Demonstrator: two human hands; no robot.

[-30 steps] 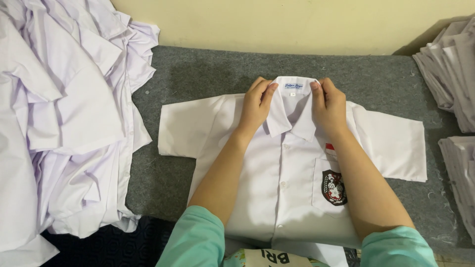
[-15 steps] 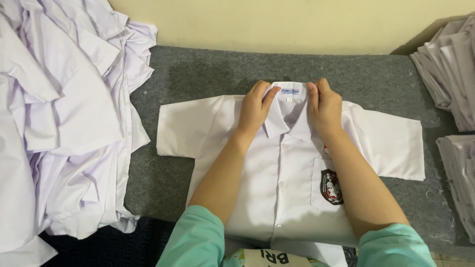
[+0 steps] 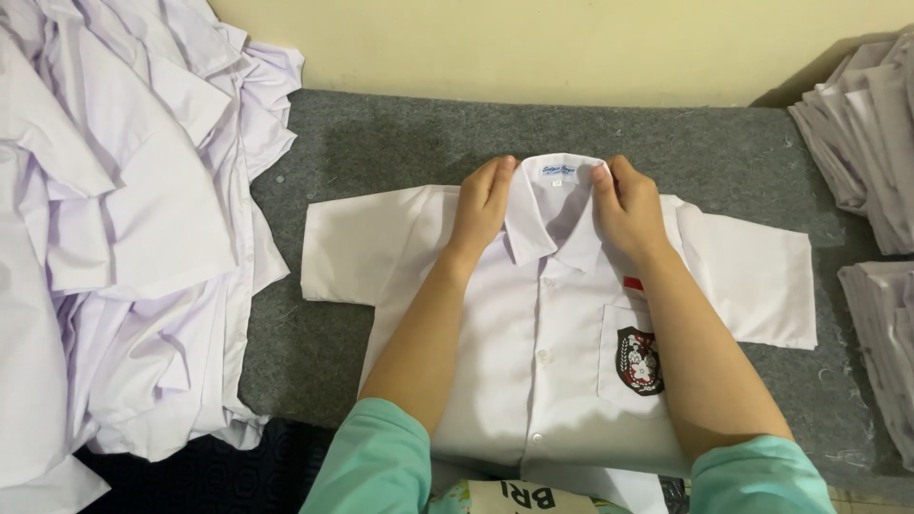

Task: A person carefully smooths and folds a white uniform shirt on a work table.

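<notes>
Pressing down on either side of the collar, the left hand and right hand lie flat with fingers together, gripping nothing, on a small white short-sleeved cotton shirt. It lies front up, buttoned, sleeves spread, in the middle of the grey felt-covered tabletop, a dark crest badge on its chest pocket. Left of it a loose heap of white shirts sprawls; at the right edge stand stacks of folded white shirts.
</notes>
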